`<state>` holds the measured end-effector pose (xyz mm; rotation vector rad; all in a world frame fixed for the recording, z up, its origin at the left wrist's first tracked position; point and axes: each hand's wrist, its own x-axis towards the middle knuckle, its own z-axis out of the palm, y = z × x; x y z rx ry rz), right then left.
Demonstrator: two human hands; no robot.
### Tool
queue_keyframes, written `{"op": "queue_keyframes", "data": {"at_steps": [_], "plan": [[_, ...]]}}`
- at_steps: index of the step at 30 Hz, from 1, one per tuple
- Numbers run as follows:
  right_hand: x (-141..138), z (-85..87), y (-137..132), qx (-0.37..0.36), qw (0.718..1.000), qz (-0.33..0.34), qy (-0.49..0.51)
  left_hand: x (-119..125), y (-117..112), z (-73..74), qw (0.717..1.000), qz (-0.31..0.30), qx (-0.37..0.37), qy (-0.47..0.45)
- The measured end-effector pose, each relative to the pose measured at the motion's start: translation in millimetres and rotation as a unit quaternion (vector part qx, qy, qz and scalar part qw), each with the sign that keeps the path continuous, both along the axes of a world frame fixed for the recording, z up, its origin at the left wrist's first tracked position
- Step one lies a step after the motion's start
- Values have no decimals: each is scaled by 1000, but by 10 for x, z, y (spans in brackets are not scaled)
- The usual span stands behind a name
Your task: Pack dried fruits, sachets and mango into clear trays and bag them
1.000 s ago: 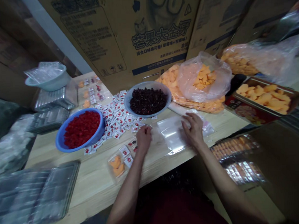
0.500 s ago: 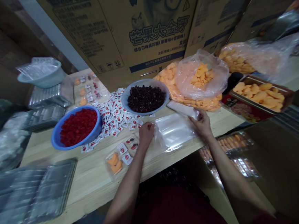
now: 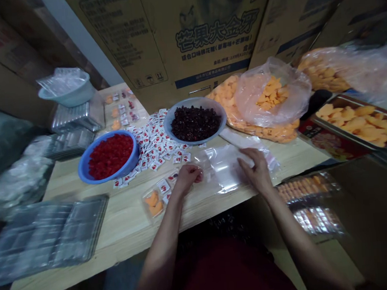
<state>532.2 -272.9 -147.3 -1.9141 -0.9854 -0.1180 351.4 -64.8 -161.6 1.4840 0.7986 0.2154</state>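
Note:
A clear plastic bag [image 3: 227, 171] lies flat on the table in front of me. At its left end my left hand [image 3: 187, 180] is closed, fingertips pinching its thin edge. My right hand [image 3: 257, 169] rests over the right part of the bag, thumb and fingers apart. Just left of my left hand, partly hidden by it, is a clear tray [image 3: 150, 216] with orange candies [image 3: 154, 203] and small white sachets [image 3: 163, 186]. Behind the bag stands a bowl of dark red pieces [image 3: 195, 123]. More clear plastic film [image 3: 271, 159] lies beyond my right hand.
A blue basin [image 3: 133, 164] of red pieces stands left, beside a heap of printed sachets [image 3: 156, 137]. Stacked clear trays [image 3: 53, 234] occupy the left front. Bagged orange candies [image 3: 233, 101] and an open box of candies [image 3: 355, 123] are right; tall cartons [image 3: 158, 36] stand behind.
My right hand has let go of the white folded film, which now lies on the table, and its fingers have spread over the bag. The view has shifted slightly left.

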Motion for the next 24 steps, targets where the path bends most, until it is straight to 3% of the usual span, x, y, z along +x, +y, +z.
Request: {"op": "queue_keyframes", "data": {"at_steps": [3,6,10,18,24], "plan": [[-479,-62,316,1,992,104,64,33,-54,-3,999,24,-3,-22],[-728,-248,581,-9,985,122,118,84,-82,14,998,33,-4,-45],[-688,-366,644,18,975,115,190,74,-52,19,998,29,-12,-59],[-518,-116,583,8,938,138,319,119,-128,63,996,14,7,-83],[-552,-175,750,37,922,93,373,178,-277,63,995,10,7,-96]]}}
